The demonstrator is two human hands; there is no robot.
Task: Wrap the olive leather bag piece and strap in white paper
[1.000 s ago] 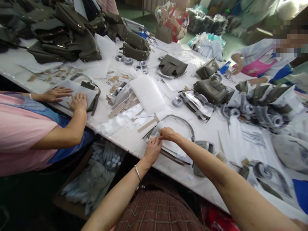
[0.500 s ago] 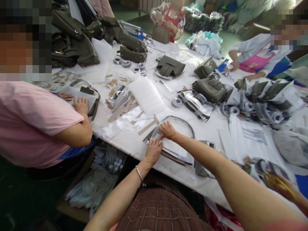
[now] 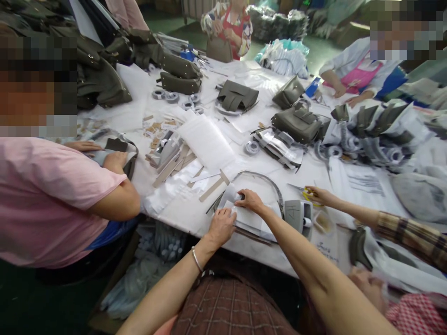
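Observation:
A handbag lies flat at the table's near edge, partly covered by white sheets [image 3: 252, 221]. Its wrapped strap [image 3: 270, 180] arches over the tabletop behind it. My left hand [image 3: 222, 226] rests on the near left part of the bag, fingers stretched out flat on the white covering. Just beyond it, my right hand [image 3: 252, 201] has bent fingers and thumb drawn together at the edge of a pale grey translucent flap [image 3: 228, 195]. A dark bit shows between those fingers, too small to name. Both palms hide part of the bag.
To my right, a co-worker's hand [image 3: 323, 196] holds yellow-handled scissors [image 3: 307, 190] near a grey box-like piece [image 3: 294, 216]. Cardboard strips [image 3: 213, 187] and a stack of white foam sheets [image 3: 207, 142] lie ahead. A person in pink [image 3: 63, 195] works at left.
My right hand's fingers have curled in from lying spread, and the grey flap stands higher. My left hand stays on the bag. The co-worker's scissors have moved onto the table at right.

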